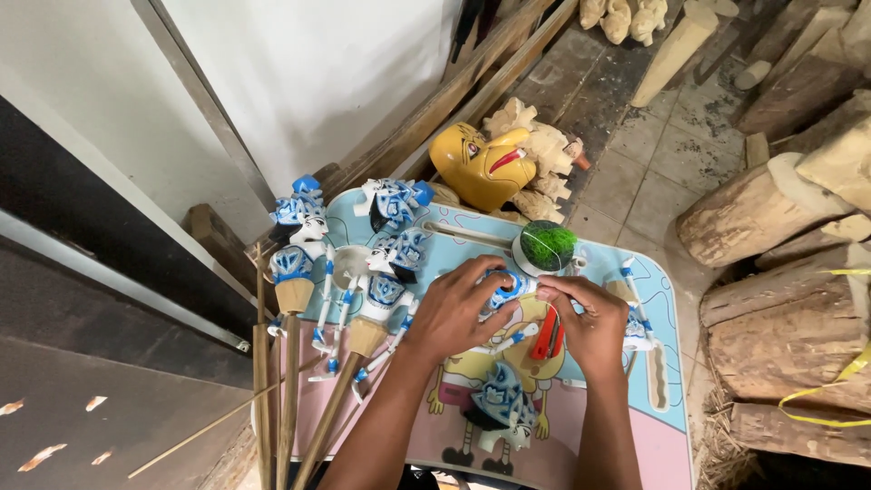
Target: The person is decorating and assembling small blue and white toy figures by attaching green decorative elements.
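Puppet body (508, 289), blue and white, sits pinched between the fingers of the left hand (458, 308) and right hand (590, 322) above the worktop (667, 436). Red cutter (547, 336) lies tucked under the right palm. Just beyond stands a round tub of green fluff (547, 245); finished puppets on sticks (295, 263) lean at left, and a yellow mask (481, 163) rests behind.

Both bare forearms extended forward from the lower edge, left hand (454, 313) curled with knuckles raised, right hand (590, 327) bent inward, fingertips of both brought together, fingers closed in a pinch.
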